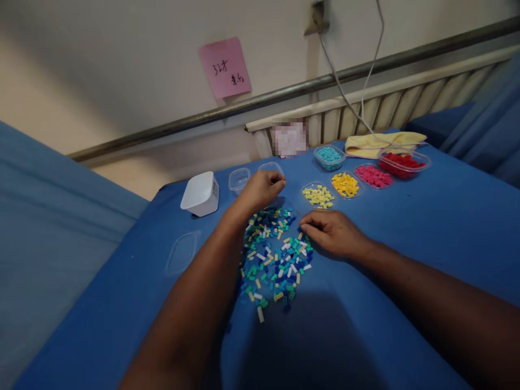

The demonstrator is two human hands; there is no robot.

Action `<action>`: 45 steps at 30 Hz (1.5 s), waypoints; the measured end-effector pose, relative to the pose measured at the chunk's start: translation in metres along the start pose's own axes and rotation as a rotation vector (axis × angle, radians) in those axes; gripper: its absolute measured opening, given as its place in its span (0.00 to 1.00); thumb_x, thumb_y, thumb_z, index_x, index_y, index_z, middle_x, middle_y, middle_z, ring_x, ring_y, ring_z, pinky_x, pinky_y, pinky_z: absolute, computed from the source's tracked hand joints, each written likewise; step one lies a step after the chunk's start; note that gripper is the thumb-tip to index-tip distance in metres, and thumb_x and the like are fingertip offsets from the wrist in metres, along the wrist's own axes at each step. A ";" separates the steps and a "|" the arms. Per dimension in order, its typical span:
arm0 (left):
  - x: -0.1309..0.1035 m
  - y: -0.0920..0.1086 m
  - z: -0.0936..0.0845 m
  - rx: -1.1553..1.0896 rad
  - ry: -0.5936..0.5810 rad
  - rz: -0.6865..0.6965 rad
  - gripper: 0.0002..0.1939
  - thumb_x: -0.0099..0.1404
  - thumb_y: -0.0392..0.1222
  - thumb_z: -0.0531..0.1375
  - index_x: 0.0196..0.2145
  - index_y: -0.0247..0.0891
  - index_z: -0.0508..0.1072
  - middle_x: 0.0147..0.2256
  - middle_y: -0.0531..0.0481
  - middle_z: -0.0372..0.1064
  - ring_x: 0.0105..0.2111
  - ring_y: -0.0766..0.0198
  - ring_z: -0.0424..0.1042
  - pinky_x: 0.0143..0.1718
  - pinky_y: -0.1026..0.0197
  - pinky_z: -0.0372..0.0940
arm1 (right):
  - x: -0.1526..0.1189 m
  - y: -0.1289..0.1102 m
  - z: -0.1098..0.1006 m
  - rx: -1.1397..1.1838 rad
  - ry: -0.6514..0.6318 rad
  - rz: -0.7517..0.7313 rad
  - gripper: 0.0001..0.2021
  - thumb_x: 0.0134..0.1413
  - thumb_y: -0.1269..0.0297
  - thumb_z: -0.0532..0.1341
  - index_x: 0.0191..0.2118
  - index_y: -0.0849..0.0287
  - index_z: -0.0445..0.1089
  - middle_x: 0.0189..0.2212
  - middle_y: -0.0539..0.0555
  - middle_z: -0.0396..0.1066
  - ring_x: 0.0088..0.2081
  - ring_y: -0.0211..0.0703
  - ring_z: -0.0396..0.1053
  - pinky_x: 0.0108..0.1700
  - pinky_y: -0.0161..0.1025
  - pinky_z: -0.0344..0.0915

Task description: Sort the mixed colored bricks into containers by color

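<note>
A loose heap of small toy building bricks (280,265) in blue, green, white and tan lies spread on the blue cloth. My left hand (263,190) is over the heap's far end, fingers curled together close to a clear tub (271,166); whatever they may hold is hidden. At the heap's right edge, my right hand (333,232) has thumb and forefinger pinched together, with any brick between them too small to make out. Just beyond it sits a shallow clear tray of pale yellow bricks (318,195).
Farther right stand containers of orange-yellow bricks (345,184), pink bricks (374,176), red bricks (403,162) and turquoise bricks (329,156). A yellow cloth (371,144) lies behind. At left are a white tub (201,194), another clear tub (239,180) and a clear lid (183,252).
</note>
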State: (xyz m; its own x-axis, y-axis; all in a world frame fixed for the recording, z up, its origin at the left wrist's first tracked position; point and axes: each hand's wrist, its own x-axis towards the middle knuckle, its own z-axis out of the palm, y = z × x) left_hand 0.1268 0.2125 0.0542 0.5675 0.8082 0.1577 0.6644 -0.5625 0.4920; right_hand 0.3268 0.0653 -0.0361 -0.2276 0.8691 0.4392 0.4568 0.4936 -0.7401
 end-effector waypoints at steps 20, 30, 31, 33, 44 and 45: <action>-0.155 -0.051 -0.033 0.211 -0.039 -0.209 0.14 0.73 0.42 0.59 0.47 0.40 0.84 0.46 0.44 0.81 0.44 0.56 0.79 0.50 0.56 0.71 | -0.010 0.007 0.000 0.030 -0.050 0.157 0.10 0.69 0.56 0.63 0.41 0.53 0.81 0.34 0.51 0.83 0.33 0.45 0.78 0.37 0.40 0.72; -0.159 -0.028 -0.025 0.238 -0.240 -0.090 0.14 0.74 0.39 0.59 0.49 0.42 0.84 0.49 0.45 0.80 0.45 0.56 0.79 0.47 0.56 0.71 | -0.013 0.005 -0.001 -0.016 -0.054 0.132 0.09 0.69 0.57 0.64 0.41 0.52 0.82 0.34 0.51 0.83 0.33 0.45 0.79 0.37 0.41 0.73; -0.158 -0.027 -0.025 0.238 -0.245 -0.096 0.14 0.74 0.39 0.59 0.50 0.42 0.83 0.49 0.45 0.80 0.46 0.55 0.79 0.48 0.56 0.71 | -0.013 0.005 -0.001 -0.016 -0.056 0.132 0.09 0.69 0.57 0.64 0.41 0.51 0.82 0.34 0.51 0.83 0.33 0.45 0.79 0.36 0.41 0.73; -0.157 -0.026 -0.025 0.251 -0.243 -0.106 0.14 0.74 0.39 0.59 0.51 0.43 0.83 0.50 0.45 0.79 0.47 0.54 0.79 0.49 0.55 0.71 | -0.013 0.006 -0.001 -0.016 -0.062 0.130 0.09 0.69 0.57 0.64 0.41 0.51 0.82 0.34 0.51 0.83 0.33 0.46 0.78 0.36 0.42 0.73; -0.149 -0.028 -0.013 0.395 -0.238 -0.038 0.14 0.76 0.38 0.55 0.49 0.42 0.80 0.49 0.45 0.79 0.46 0.53 0.78 0.45 0.56 0.69 | -0.012 0.004 -0.002 -0.026 -0.087 0.137 0.10 0.69 0.57 0.63 0.41 0.52 0.82 0.35 0.53 0.83 0.34 0.46 0.79 0.37 0.42 0.73; -0.149 -0.028 -0.014 0.385 -0.244 -0.043 0.13 0.76 0.38 0.55 0.49 0.42 0.80 0.48 0.45 0.80 0.45 0.53 0.78 0.44 0.56 0.68 | -0.012 0.005 -0.002 -0.024 -0.085 0.138 0.10 0.69 0.56 0.64 0.41 0.52 0.82 0.35 0.53 0.83 0.34 0.47 0.79 0.37 0.43 0.73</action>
State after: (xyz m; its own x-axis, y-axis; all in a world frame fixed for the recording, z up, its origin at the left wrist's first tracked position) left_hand 0.0162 0.1103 0.0289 0.6026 0.7935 -0.0851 0.7962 -0.5903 0.1328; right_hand 0.3336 0.0572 -0.0440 -0.2331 0.9286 0.2886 0.5091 0.3694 -0.7774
